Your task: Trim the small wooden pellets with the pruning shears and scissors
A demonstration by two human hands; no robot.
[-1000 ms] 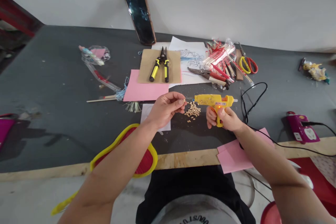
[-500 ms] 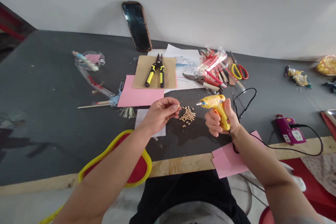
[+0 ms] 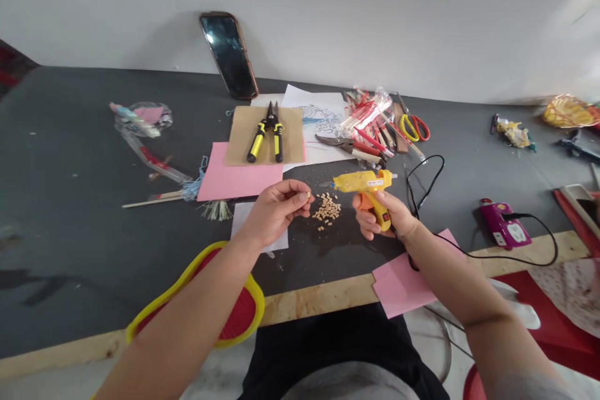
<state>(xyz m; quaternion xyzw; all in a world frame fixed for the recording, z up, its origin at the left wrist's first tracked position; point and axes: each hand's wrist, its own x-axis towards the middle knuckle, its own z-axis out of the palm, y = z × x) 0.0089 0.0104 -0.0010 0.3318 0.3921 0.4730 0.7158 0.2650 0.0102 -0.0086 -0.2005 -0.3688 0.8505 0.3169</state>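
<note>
Two bare hands work over the dark worktop (image 3: pixel 70 137), low and centre in the frame. The left hand (image 3: pixel 274 212) is nearly closed, thumb and forefinger pinching one small tan pellet (image 3: pixel 308 195) at their tips. Just right of it, a loose heap of matching pellets (image 3: pixel 327 209) lies directly on the worktop, touching neither hand. The right hand (image 3: pixel 379 215) is curled around the orange grip of a yellow hot glue gun (image 3: pixel 363 182), nozzle pointing left toward the pellets, held above the surface. Its black cord (image 3: pixel 424 181) loops away to the right. Farther up, yellow-handled tin snips (image 3: pixel 265 140) rest on brown card (image 3: pixel 293 137) beside pink paper (image 3: pixel 234 178).
</note>
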